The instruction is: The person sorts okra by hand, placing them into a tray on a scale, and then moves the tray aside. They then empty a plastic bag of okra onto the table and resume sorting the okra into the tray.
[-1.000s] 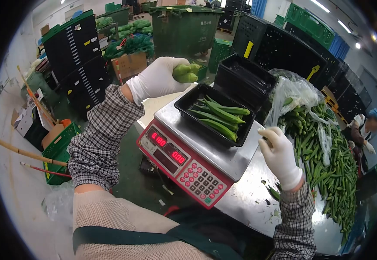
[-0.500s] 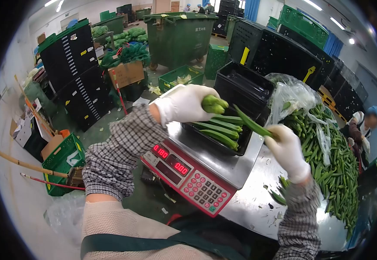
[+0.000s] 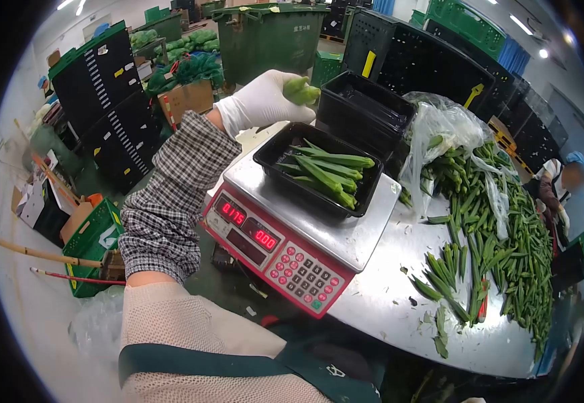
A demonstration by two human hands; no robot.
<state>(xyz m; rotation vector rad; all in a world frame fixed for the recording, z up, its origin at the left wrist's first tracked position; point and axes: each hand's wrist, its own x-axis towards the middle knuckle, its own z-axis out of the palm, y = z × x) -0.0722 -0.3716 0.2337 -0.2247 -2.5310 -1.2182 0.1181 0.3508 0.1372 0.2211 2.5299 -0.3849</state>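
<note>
White-gloved, my left hand (image 3: 265, 101) is closed around a few okra pods (image 3: 300, 91), above the far left edge of a black tray (image 3: 272, 161). Several green okra pods (image 3: 329, 171) lie in that tray, which rests on the metal plate of a red scale (image 3: 275, 248). The lit displays show 0.175 and 0.00. My right hand is out of view, except perhaps for a pale bit at the bottom edge that I cannot make out.
Empty black trays (image 3: 366, 101) stand stacked behind the scale. A large okra pile (image 3: 507, 248) covers the right of the metal table (image 3: 386, 302), beside a clear plastic bag (image 3: 433, 134). Another person (image 3: 567, 188) is at the far right.
My right hand has left the tray area, without its okra pod in view now. My left hand has moved up and left of the tray. The first display went from 0.180 to 0.175.
</note>
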